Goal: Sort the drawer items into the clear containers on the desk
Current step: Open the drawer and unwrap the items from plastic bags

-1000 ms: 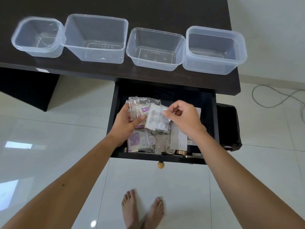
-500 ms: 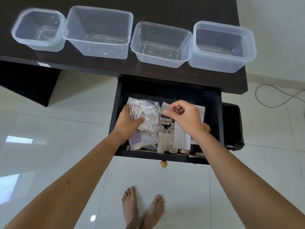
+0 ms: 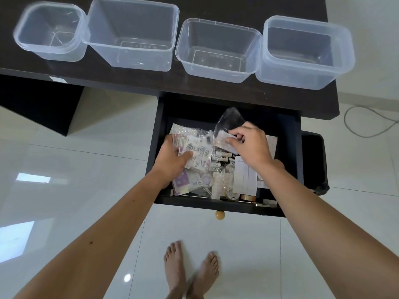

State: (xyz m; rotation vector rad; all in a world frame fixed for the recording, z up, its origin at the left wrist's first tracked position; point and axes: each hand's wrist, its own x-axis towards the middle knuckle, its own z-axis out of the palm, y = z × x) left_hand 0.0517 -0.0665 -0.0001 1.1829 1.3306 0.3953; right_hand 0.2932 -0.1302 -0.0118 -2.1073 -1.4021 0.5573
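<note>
The open black drawer (image 3: 160,126) under the desk holds plastic packets, batteries (image 3: 221,158), tape rolls and paper slips. My left hand (image 3: 172,162) is shut on a clear bag of small white packets (image 3: 199,147) at the drawer's left. Over the drawer's middle, my right hand (image 3: 250,143) pinches a small clear plastic packet (image 3: 225,137), lifted a little above the pile. Several empty clear containers stand in a row on the dark desk: a small square one (image 3: 49,31), a large one (image 3: 131,33), a medium one (image 3: 218,50) and a right one (image 3: 306,52).
A black bin (image 3: 314,160) stands right of the drawer. A grey cable (image 3: 367,134) lies on the white tiled floor at the far right. The drawer's round wooden knob (image 3: 219,215) faces me, and my bare feet (image 3: 190,270) are below it.
My right hand has taken hold of a small clear packet and raised it from the pile. My left hand keeps its grip on the bag of white packets. The view tilted slightly.
</note>
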